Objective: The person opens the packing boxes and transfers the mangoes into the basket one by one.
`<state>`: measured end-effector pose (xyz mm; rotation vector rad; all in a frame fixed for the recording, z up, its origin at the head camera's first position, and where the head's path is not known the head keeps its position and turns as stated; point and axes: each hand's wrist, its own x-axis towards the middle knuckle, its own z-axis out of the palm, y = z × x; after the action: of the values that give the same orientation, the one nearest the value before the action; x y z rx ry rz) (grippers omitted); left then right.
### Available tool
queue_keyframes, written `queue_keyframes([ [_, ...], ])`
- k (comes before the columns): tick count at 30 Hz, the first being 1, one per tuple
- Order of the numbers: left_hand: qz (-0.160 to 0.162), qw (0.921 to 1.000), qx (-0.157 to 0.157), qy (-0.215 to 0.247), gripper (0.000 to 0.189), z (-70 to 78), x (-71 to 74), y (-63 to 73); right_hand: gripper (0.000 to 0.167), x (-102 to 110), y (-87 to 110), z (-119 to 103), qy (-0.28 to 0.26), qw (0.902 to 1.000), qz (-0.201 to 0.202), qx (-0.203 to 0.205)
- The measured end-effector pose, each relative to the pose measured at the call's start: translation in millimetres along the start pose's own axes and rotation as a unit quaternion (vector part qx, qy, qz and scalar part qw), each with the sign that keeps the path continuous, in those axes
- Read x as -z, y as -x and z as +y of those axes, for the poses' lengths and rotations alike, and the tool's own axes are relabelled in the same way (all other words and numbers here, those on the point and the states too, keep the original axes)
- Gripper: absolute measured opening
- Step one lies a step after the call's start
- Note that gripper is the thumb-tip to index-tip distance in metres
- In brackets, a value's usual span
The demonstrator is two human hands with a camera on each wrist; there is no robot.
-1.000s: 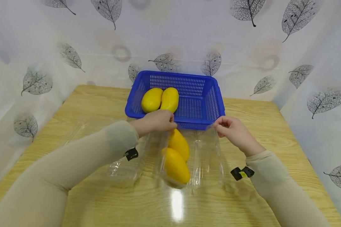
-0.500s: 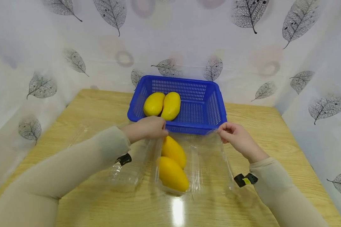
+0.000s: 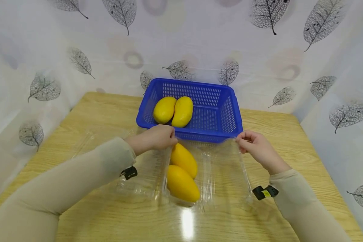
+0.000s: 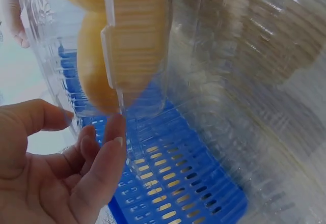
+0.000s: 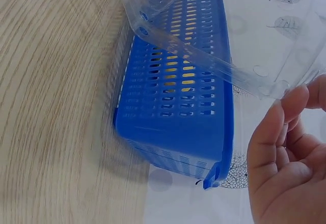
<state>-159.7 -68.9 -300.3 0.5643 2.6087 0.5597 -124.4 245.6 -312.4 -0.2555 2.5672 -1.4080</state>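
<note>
A clear plastic clamshell box [image 3: 207,188] stands with its lid spread out to the right. Inside its left half lie two yellow mangoes, a nearer one [image 3: 183,184] and a farther one [image 3: 184,160]. My left hand [image 3: 155,137] holds the far left rim of that half; in the left wrist view its fingers [image 4: 104,168] and thumb meet the thin plastic edge. With thumb and fingertips, my right hand [image 3: 257,148] pinches the lid's far right corner, also visible in the right wrist view as a clear lid corner [image 5: 260,84].
Right behind the box stands a blue plastic basket [image 3: 196,134] with two more mangoes [image 3: 183,112] in its left part. A second clear plastic box [image 3: 136,188] lies to the left, partly under my left forearm. A leaf-patterned curtain [image 3: 187,40] closes off the table's back.
Over the last second my left hand has shifted left and my right hand slightly right and nearer. The lid has come down flatter and the box sits a little further left.
</note>
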Motion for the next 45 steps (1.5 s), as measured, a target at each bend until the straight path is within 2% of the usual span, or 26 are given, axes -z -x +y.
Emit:
queue_keyframes([
  [4, -0.003, 1.0000, 0.005, 0.006, 0.020, -4.2, -3.9, 0.5, 0.022, 0.9, 0.3, 1.1, -0.007, 1.0000, 0.001, 0.000],
  [10, 0.007, 0.9999, 0.011, 0.005, 0.022, -15.4, -11.5, 1.2, 0.024, 3.0, 1.3, 1.5, -0.006, 1.0000, 0.006, -0.002],
  [16, 0.023, 0.9992, 0.004, 0.033, 0.022, -25.0, -19.8, 3.0, 0.026, 7.4, 1.7, 4.0, -0.014, 0.9999, 0.007, -0.002],
  [23, 0.036, 0.9953, 0.013, 0.089, 0.018, -34.4, -29.9, -0.6, 0.028, 16.4, 3.9, 11.9, -0.022, 0.9997, 0.009, 0.006],
  [29, 0.050, 0.9919, 0.006, 0.116, 0.018, -33.2, -35.4, -6.5, 0.032, 27.0, 9.3, 26.0, -0.002, 0.9997, 0.009, -0.021],
  [36, 0.053, 0.9853, 0.021, 0.161, 0.020, -28.5, -41.3, -14.3, 0.032, 39.4, 14.7, 43.0, -0.001, 0.9992, -0.004, -0.039],
  [41, 0.061, 0.9796, 0.027, 0.189, 0.021, -27.6, -48.1, -22.0, 0.040, 44.3, 14.3, 55.5, 0.047, 0.9971, -0.005, -0.060],
  [45, 0.063, 0.9752, 0.026, 0.211, 0.021, -24.3, -49.8, -22.5, 0.044, 44.5, 13.6, 65.4, 0.082, 0.9941, -0.004, -0.070],
])
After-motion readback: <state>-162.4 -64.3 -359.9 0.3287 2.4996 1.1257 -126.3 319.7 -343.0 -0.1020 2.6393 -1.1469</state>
